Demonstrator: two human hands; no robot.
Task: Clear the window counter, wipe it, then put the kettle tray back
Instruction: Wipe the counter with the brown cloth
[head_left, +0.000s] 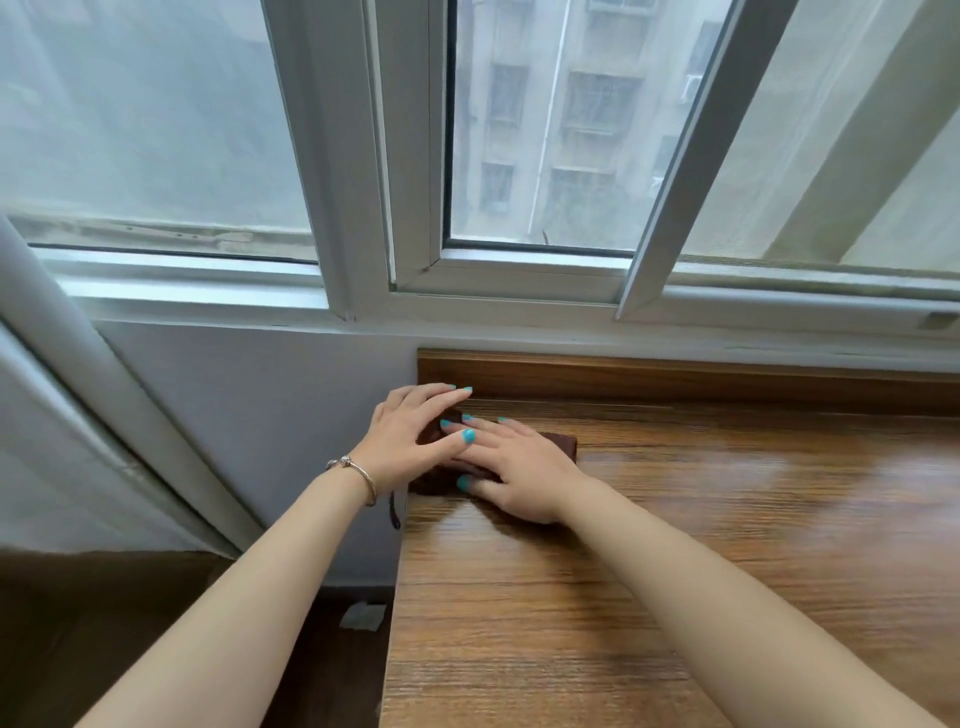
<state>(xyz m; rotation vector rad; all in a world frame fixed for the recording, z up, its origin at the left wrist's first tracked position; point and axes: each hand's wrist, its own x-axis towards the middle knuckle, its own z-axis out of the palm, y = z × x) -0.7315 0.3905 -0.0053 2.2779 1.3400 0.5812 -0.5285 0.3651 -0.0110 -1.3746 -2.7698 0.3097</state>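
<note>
Two bare forearms rise from the bottom edge of the frame and meet just left of centre. Beneath them the wooden counter (675, 571) fills the lower right, its grain running left to right and its surface shining in pale patches toward the right. At the counter's far left corner lies a dark brown cloth (563, 447), folded flat, with a thin loop hanging over the left edge. The right hand (519, 478) lies palm-down on the cloth, fingers straight and slightly spread, pressing it to the wood. The left hand (410, 436) rests across the right hand's fingers and the cloth's left part, its fingers straight and close together, the tips reaching the counter's raised wooden back strip (675, 379); a thin bracelet (358, 475) circles its wrist. All nails are painted turquoise. In the lower left, beside the counter, a small pale scrap (363, 616) lies on a dark floor. Beyond, a white sliding window frame (358, 208) spans the upper half, with a grey apartment block (561, 119) outside. The kettle tray is not in view.
</note>
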